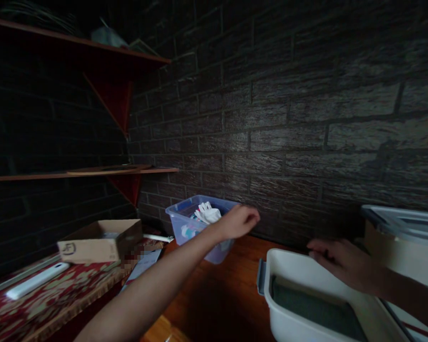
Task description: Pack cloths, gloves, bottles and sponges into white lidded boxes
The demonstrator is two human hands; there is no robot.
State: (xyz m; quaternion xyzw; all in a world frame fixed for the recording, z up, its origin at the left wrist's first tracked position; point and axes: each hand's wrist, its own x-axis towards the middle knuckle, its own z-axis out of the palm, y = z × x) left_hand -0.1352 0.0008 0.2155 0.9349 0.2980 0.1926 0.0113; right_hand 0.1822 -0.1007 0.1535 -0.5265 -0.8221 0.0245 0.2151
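Ideally, I'd hover clear of the white bin (283, 320), five o'clock; my left hand (240, 221) and right hand (342, 263) look loosely curled, empty.

Head-worn view, angled down, facing brick wall (271, 118)

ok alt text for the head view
A person's left hand is near a see-through blue bin holding a white glove, the right hand by an open white bin with dark green material inside. Behind is a dark brick wall.
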